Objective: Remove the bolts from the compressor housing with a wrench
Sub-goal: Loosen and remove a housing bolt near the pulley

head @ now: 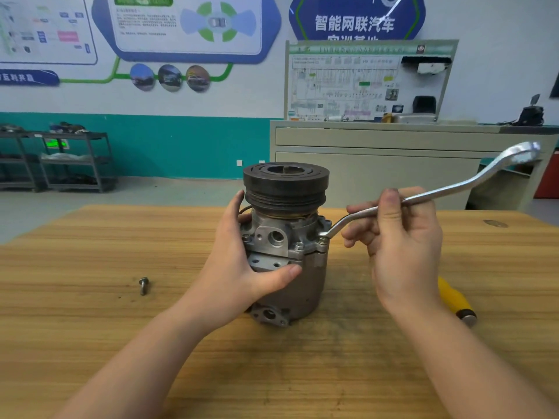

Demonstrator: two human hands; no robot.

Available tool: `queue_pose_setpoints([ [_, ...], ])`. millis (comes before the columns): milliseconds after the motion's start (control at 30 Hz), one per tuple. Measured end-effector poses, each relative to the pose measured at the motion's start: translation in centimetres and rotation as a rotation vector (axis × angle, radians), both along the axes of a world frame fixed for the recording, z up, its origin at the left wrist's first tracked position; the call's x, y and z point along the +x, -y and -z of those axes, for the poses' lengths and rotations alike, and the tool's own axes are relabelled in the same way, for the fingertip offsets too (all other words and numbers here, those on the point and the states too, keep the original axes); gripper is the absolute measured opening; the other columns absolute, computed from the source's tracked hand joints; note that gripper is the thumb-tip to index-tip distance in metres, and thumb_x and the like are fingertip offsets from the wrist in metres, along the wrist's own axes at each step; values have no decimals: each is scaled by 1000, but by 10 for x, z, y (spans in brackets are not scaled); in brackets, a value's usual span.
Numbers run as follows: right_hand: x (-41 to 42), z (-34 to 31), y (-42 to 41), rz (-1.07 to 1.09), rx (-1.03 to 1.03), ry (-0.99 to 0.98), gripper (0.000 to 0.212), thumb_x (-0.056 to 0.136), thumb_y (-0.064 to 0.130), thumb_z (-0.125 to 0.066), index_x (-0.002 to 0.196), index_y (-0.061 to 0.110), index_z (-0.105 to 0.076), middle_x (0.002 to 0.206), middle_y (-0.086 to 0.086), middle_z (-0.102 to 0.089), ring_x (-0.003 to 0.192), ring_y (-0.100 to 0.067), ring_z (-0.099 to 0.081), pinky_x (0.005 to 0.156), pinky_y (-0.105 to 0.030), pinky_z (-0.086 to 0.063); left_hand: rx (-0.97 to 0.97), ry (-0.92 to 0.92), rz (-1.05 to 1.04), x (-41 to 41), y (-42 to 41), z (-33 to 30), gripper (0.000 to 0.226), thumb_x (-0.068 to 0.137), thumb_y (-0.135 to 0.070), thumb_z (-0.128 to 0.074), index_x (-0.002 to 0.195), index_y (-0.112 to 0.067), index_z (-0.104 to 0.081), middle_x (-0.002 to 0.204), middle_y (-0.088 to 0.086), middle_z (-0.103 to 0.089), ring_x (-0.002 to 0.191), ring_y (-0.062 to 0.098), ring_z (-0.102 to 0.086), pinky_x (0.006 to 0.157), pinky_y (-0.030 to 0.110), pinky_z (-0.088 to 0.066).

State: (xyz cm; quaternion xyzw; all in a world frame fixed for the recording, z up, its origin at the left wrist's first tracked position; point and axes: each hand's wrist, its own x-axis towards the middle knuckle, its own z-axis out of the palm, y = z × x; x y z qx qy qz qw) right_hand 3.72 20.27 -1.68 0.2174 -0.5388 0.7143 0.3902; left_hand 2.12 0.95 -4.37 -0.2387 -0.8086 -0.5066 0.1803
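Note:
A grey metal compressor stands upright on the wooden table, its dark pulley on top. My left hand grips the housing from the left, thumb across the front. My right hand holds the shaft of a long silver offset ring wrench. The wrench's lower ring end sits on a bolt at the right side of the housing flange. Another flange bolt shows at the front. One loose bolt lies on the table to the left.
A yellow-handled tool lies on the table just right of my right wrist. Beyond the table's far edge stand a grey cabinet with a wiring display board and dark metal shelves at left.

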Motion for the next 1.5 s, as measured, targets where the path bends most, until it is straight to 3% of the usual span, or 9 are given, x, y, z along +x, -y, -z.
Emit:
queue_pose_setpoints([
  [200,10,13,8,251,684,-401,16,92,21,-62,89,7,-67,79,-6,-61,66,-19,-59,55,-33,-49,140,48,-21,-6,-2,-4,140,27,-88,-69,144,-45,-5,145,-5,-34,134,6,-37,108,21,-34],
  [333,13,17,16,463,777,-494,32,96,23,-53,82,-3,-66,77,-9,-60,66,-18,-55,57,-28,-47,87,-6,6,-7,-5,-3,129,30,-88,-68,138,-51,-9,143,-2,-35,133,9,-38,109,24,-33],
  [567,2,9,14,-18,-248,68,16,97,6,-31,91,20,-37,61,-1,-61,38,-15,-45,43,-18,-35,-10,1,-5,2,-1,-1,119,55,-63,-79,143,-50,0,144,-12,-29,133,-3,-29,112,28,-31],
  [700,-21,-5,-2,-345,-509,500,21,104,11,-33,86,13,-44,56,-7,-61,37,-13,-49,37,-17,-39,-2,8,-14,3,-3,-1,123,57,-54,-80,145,-46,6,145,-9,-28,134,2,-30,114,32,-28],
  [800,-25,-6,-11,-440,-599,457,25,105,19,-32,86,11,-47,60,-8,-67,45,-14,-60,45,-20,-49,24,26,-10,3,-4,0,127,56,-53,-80,143,-48,12,142,-9,-30,132,1,-32,112,26,-26],
  [967,-13,-4,-10,-76,-256,166,18,105,18,-33,89,17,-43,67,-3,-68,45,-14,-59,46,-23,-49,-16,15,-30,0,-2,2,127,53,-66,-76,145,-44,7,143,-16,-27,132,-6,-27,111,20,-25],
  [1133,4,2,3,121,127,-85,11,100,23,-45,89,24,-49,75,-5,-66,49,-14,-61,48,-29,-51,-112,-29,-53,-1,0,1,112,51,-77,-68,141,-49,-8,123,-30,-28,117,-27,-20,82,-2,-28],
  [1333,10,11,8,330,760,-492,14,95,19,-54,91,6,-59,80,-10,-61,67,-12,-58,62,-23,-50,-123,-42,-50,1,0,0,96,50,-75,-66,128,-57,-13,118,-36,-24,112,-27,-26,82,-9,-27],
  [1500,9,26,20,171,404,-349,12,103,34,-34,100,31,-45,67,2,-53,56,-6,-53,54,-14,-40,-95,-57,-60,1,-1,0,96,52,-73,-67,129,-51,-15,117,-38,-24,111,-28,-26,83,-11,-24],
])
